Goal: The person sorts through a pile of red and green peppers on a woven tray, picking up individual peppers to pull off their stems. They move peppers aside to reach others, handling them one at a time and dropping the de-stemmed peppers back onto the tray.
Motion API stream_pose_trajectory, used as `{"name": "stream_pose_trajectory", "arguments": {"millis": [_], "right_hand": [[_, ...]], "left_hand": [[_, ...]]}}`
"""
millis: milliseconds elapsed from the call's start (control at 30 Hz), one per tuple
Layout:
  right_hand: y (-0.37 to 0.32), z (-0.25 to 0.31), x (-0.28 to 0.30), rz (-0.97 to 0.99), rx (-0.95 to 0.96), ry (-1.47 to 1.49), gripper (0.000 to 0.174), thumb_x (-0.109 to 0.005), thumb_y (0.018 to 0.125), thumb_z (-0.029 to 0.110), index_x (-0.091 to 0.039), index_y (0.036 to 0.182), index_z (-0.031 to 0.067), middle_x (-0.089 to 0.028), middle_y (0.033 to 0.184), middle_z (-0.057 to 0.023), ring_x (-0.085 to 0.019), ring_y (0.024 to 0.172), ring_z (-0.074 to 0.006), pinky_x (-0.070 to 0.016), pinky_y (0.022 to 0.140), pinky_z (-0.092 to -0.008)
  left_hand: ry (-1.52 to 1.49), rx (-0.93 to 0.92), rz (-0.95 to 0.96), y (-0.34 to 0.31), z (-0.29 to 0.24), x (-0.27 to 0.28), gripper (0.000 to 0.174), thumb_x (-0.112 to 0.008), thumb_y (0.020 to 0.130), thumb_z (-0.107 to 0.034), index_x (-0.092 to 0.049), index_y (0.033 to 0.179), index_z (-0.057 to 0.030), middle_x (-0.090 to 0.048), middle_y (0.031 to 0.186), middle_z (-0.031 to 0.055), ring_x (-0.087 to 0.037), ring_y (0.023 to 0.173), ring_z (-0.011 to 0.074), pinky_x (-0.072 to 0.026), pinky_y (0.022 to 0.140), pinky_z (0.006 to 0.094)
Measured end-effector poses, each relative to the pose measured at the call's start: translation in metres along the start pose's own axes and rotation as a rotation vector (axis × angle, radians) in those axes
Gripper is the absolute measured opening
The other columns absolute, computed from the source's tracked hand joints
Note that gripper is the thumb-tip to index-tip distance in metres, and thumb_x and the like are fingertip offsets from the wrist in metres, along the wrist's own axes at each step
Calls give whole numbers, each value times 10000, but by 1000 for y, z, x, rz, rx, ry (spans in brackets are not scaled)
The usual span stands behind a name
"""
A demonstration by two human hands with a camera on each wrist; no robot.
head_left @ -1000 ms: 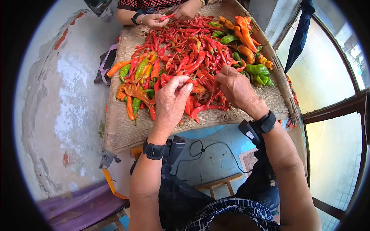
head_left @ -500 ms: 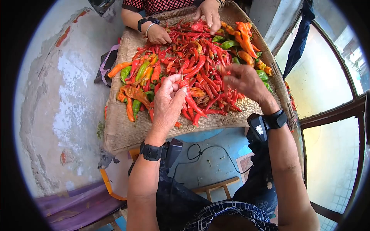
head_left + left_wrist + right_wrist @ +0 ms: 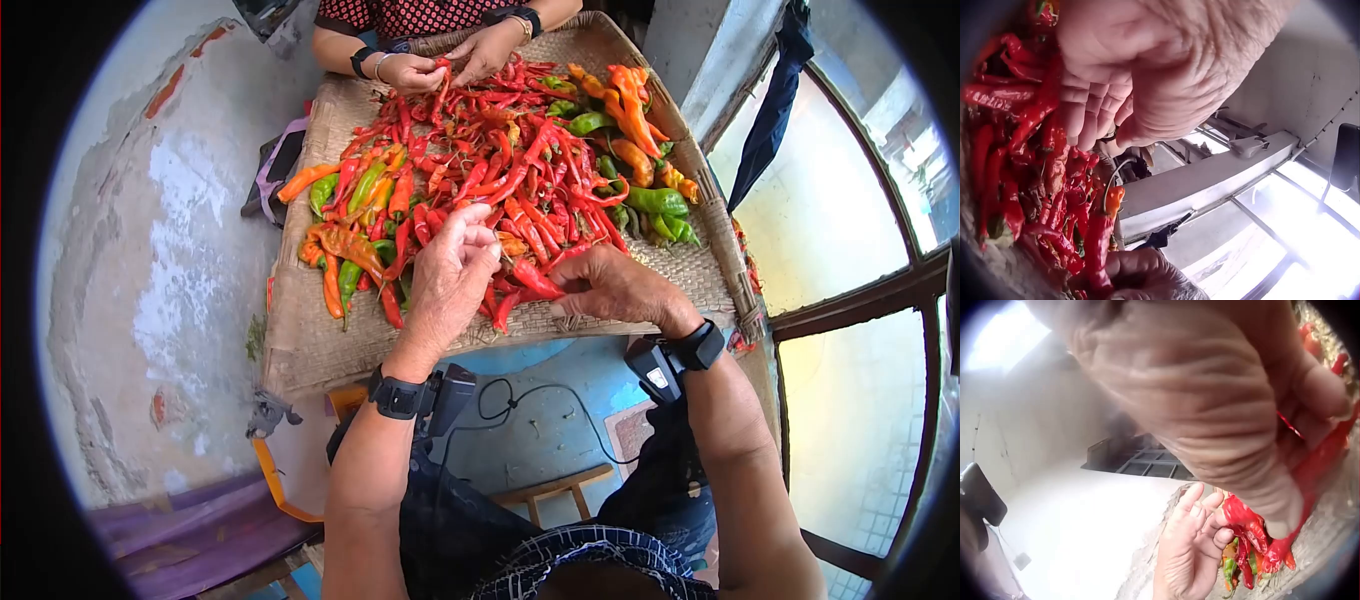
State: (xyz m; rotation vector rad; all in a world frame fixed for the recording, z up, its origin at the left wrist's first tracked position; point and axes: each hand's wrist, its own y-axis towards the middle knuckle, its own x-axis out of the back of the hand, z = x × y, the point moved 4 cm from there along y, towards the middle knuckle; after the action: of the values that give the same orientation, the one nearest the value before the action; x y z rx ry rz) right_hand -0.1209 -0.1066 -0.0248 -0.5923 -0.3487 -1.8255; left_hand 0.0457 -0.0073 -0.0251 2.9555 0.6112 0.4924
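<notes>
Over the front of the pile of red chili peppers (image 3: 480,180), my right hand (image 3: 622,288) pinches a red chili pepper (image 3: 537,280) between thumb and fingers. In the left wrist view that chili (image 3: 1099,240) points its curved stem upward. My left hand (image 3: 448,280) hovers just left of it, fingers loosely bent with nothing between them. The right wrist view shows the left palm (image 3: 1188,565) turned up, close to red chilies.
A woven tray (image 3: 310,365) carries the pile. Orange and green peppers lie at its left (image 3: 345,245) and right (image 3: 660,200) sides. Across the tray, another person's hands (image 3: 485,50) handle a red chili. A window (image 3: 850,420) stands at the right, a wall (image 3: 180,280) at the left.
My left hand held a red chili half a second ago and now holds none. My right hand has moved down toward the tray's front edge and grips a chili.
</notes>
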Motion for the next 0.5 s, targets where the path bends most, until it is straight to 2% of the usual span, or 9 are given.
{"name": "stream_pose_trajectory", "arguments": {"millis": [100, 133, 167, 233, 267, 300, 333, 400, 500], "right_hand": [[-13, -9, -3, 345, -142, -169, 274, -736, 829, 232, -631, 942, 6, -592, 710, -54, -554, 703, -139, -455, 637, -346], [-14, -7, -2, 381, -178, -185, 307, -752, 815, 238, -662, 1018, 26, -610, 721, -37, -560, 726, -108, -483, 675, -306], [-13, -2, 1, 387, -177, -189, 307, -752, 815, 238, -662, 1018, 26, -610, 721, -37, -560, 726, -108, -483, 675, -306], [-4, 6, 19, 19, -160, -35, 422, -732, 846, 255, -620, 1174, 15, -635, 812, -33, -555, 741, -95, -496, 705, -262], [5, 12, 27, -239, -59, 230, 438, -703, 870, 234, -588, 1215, -10, -642, 795, -72, -582, 748, -118, -504, 706, -281], [13, 15, 36, -496, 44, 494, 455, -674, 894, 214, -556, 1255, -36, -649, 779, -111, -608, 755, -141, -513, 706, -300], [21, 13, 38, -492, 45, 496, 455, -674, 894, 214, -556, 1255, -36, -649, 779, -111, -608, 755, -141, -513, 706, -300], [29, 10, 46, -672, 185, 266, 501, -669, 897, 202, -506, 1272, -88, -650, 792, -98, -601, 758, -126, -508, 685, -290], [31, -2, 21, -469, 55, -2, 360, -662, 894, 179, -592, 1170, -40, -661, 779, -113, -617, 695, -161, -515, 668, -305]], "left_hand": [[238, -118, -101, 6, 1, 14, 350, -582, 912, -58, -509, 1254, -27, -613, 1014, 85, -618, 765, 95, -525, 662, 259], [248, -107, -117, 6, 3, 15, 338, -603, 881, -30, -545, 1214, -31, -602, 1054, 114, -638, 748, 150, -529, 675, 290], [246, -105, -123, 5, 3, 16, 338, -603, 881, -30, -545, 1214, -31, -602, 1054, 114, -638, 748, 150, -529, 675, 290], [639, -310, -57, -1, -7, 8, 339, -621, 846, -16, -567, 1181, -24, -585, 1085, 139, -646, 804, 253, -535, 731, 336], [713, -410, -85, -4, -9, 3, 352, -642, 810, -18, -580, 1156, -27, -560, 1095, 152, -616, 898, 324, -522, 790, 389], [713, -407, -87, -4, -7, -1, 352, -642, 810, -18, -580, 1156, -27, -560, 1095, 152, -616, 898, 324, -522, 790, 389], [863, -384, -86, -4, -3, -6, 341, -649, 805, -25, -585, 1140, -28, -558, 1082, 148, -606, 929, 321, -516, 799, 400], [1026, -341, -84, 0, 1, -10, 287, -660, 797, -42, -604, 1079, -40, -558, 1049, 131, -593, 962, 310, -509, 794, 418], [899, -347, -93, 2, -8, -4, 227, -655, 808, -41, -616, 1031, -42, -578, 1030, 119, -602, 930, 316, -510, 767, 415]]}}
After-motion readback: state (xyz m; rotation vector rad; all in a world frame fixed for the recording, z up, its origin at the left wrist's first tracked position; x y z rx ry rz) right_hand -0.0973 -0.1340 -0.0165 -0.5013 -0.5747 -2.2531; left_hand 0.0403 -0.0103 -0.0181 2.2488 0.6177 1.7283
